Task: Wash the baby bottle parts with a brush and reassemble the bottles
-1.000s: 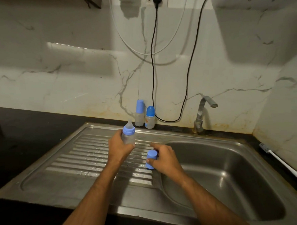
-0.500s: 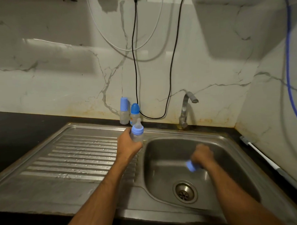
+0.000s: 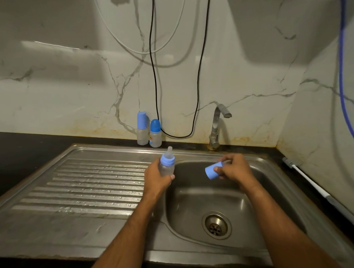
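My left hand [image 3: 156,177] grips a clear baby bottle [image 3: 167,163] with a blue collar and a clear teat, upright at the left rim of the basin. Over the basin, my right hand [image 3: 234,169] pinches a light blue bottle cap [image 3: 212,171], its open end turned left toward the bottle. Two capped bottles stand against the wall behind the sink, a tall one [image 3: 142,128] and a shorter one with a darker blue cap [image 3: 155,133]. A white-handled bottle brush [image 3: 306,181] lies on the dark counter at the right.
The steel sink [image 3: 274,190] has a ribbed wet drainboard [image 3: 83,187] to the left and a drain [image 3: 216,225] in the basin. A tap [image 3: 217,126] stands at the back. Black and white cables [image 3: 156,74] hang down the marble wall; a blue hose [image 3: 341,78] hangs at the right.
My right hand lifted the blue cap from the drainboard, swung it low over the basin, then raised it toward the bottle. My left hand carried the bottle right to the basin's rim.
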### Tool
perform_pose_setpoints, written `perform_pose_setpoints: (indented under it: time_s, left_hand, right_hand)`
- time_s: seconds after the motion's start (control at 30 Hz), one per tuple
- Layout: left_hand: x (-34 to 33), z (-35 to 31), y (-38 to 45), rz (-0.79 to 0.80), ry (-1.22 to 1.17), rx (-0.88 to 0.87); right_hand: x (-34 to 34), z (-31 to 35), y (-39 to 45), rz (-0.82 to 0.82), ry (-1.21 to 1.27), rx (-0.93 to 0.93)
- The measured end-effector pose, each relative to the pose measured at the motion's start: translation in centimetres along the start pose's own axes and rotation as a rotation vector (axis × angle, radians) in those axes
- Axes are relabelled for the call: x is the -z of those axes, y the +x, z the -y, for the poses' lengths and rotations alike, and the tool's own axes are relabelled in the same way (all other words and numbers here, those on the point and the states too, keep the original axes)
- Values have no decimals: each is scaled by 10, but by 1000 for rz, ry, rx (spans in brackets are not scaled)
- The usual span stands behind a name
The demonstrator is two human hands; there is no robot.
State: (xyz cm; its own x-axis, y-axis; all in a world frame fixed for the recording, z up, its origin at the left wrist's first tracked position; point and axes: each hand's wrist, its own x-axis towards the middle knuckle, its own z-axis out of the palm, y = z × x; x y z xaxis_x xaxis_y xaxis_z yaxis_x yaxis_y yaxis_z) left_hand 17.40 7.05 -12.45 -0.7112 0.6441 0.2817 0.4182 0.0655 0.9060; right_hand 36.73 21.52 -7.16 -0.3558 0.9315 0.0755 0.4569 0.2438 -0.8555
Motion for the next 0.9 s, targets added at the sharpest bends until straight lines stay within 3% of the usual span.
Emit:
perform_pose_setpoints:
  time_s: [0.23, 0.43, 0.9]
  left_hand:
    - [-2, 2, 1, -36, 14, -81]
    - [1, 5, 3, -52, 23, -148]
    - [-5, 4, 5, -35, 20, -140]
  right_hand:
    - [-9, 67, -9, -42, 16, 429]
    - [-33, 111, -20, 46, -158, 618]
    - [-57, 117, -21, 146, -406, 621]
